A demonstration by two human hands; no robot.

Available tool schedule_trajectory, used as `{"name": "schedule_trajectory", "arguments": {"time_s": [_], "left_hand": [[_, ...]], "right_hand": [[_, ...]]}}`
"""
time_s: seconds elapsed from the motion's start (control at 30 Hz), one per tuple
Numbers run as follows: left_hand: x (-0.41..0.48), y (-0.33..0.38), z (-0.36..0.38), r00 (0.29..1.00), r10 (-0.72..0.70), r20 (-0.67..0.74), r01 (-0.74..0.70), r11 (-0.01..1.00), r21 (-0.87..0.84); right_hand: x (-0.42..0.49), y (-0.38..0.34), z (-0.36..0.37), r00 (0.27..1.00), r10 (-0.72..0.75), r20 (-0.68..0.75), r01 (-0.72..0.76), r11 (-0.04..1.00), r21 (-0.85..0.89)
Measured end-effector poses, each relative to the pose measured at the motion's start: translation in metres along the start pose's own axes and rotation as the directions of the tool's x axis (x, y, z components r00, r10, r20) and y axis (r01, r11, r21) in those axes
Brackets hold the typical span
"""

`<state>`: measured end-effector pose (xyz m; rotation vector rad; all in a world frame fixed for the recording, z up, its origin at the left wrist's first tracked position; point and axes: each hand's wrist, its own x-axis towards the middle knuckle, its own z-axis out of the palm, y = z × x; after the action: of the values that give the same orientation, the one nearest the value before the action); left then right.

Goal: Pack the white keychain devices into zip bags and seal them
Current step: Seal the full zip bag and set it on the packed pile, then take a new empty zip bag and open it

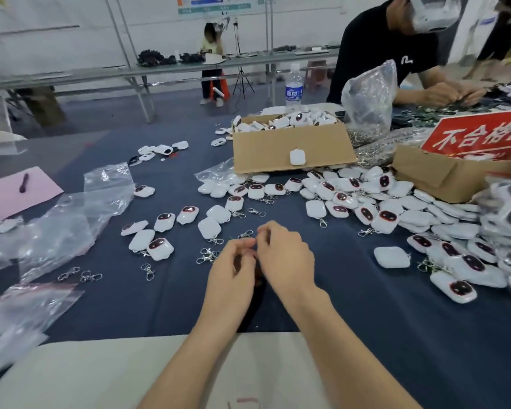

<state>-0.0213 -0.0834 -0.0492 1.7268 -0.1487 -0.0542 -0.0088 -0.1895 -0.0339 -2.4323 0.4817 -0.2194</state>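
In the head view, a table is seen covered with a dark blue cloth (366, 320), with a cream strip (101, 373) along its near edge. The left hand (233, 270) and right hand (286, 255) are held together above the cloth's middle. Their fingers are curled and the fingertips (252, 245) are brought close, but whether anything is pinched between them cannot be told.

White keychain devices (210, 227) are scattered just beyond the hands and heaped at the right, and more are piled in an open cardboard box (292, 143). Loose metal clasps (207, 255) are strewn beside the left hand. Clear zip bags (71, 219) are spread at the left, near a pink sheet (12, 193) on which a pen (24, 183) is laid. A second box (443, 175) bears a red sign (481, 132).

A water bottle (294, 88) is stood behind the first box, and a person in a black shirt (381, 48) is bent over the far right corner. Behind, long grey tables (101, 73) are set along a white wall, where a seated person (211, 54) and a tripod (242, 81) are seen.
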Motion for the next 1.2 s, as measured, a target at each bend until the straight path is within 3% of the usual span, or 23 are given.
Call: {"name": "schedule_trajectory", "arguments": {"time_s": [0.07,0.17,0.27,0.33,0.4,0.57,0.67,0.77,0.87,0.97,1.07,1.2], "left_hand": [[0.011,0.000,-0.006,1.000,0.016,-0.002,-0.015,0.998,0.055],[0.045,0.000,-0.018,0.986,0.154,-0.056,-0.129,0.941,0.313],[0.093,0.006,-0.026,0.949,0.314,-0.020,-0.235,0.749,0.619],[0.125,0.009,-0.027,0.949,0.312,0.045,-0.229,0.585,0.778],[0.150,0.011,-0.027,0.964,0.253,0.081,-0.199,0.483,0.853],[0.189,0.008,-0.024,0.988,0.133,0.079,-0.125,0.390,0.912],[0.198,0.008,-0.027,0.985,0.164,0.052,-0.104,0.324,0.940],[0.191,0.016,-0.034,0.955,0.297,0.021,-0.133,0.363,0.922],[0.166,0.033,-0.044,0.866,0.500,-0.004,-0.243,0.427,0.871],[0.132,0.060,-0.057,0.773,0.633,0.044,-0.420,0.457,0.784],[0.096,0.085,-0.064,0.749,0.644,0.158,-0.623,0.604,0.497],[0.060,0.100,-0.061,0.822,0.526,0.217,-0.564,0.805,0.186]], "right_hand": [[-0.001,-0.003,0.009,0.998,0.012,-0.054,-0.015,0.998,-0.055],[0.002,0.004,0.011,0.995,0.034,-0.094,-0.032,0.999,0.021],[0.005,0.012,0.010,0.994,0.036,-0.104,-0.024,0.994,0.111],[0.006,0.015,0.010,0.994,0.035,-0.106,-0.018,0.986,0.163],[0.007,0.018,0.010,0.994,0.031,-0.103,-0.010,0.980,0.197],[0.011,0.021,0.010,0.995,0.032,-0.098,-0.006,0.968,0.253],[0.012,0.023,0.012,0.995,0.040,-0.090,-0.009,0.946,0.323],[0.014,0.024,0.011,0.994,0.059,-0.090,-0.018,0.914,0.406],[0.011,0.023,0.005,0.996,0.040,-0.075,0.005,0.858,0.513],[0.013,0.016,-0.007,0.998,0.043,-0.044,0.002,0.680,0.733],[0.011,0.009,-0.030,0.998,-0.014,-0.068,0.064,0.546,0.835],[-0.001,0.007,-0.058,0.990,-0.107,-0.091,0.134,0.515,0.847]]}}
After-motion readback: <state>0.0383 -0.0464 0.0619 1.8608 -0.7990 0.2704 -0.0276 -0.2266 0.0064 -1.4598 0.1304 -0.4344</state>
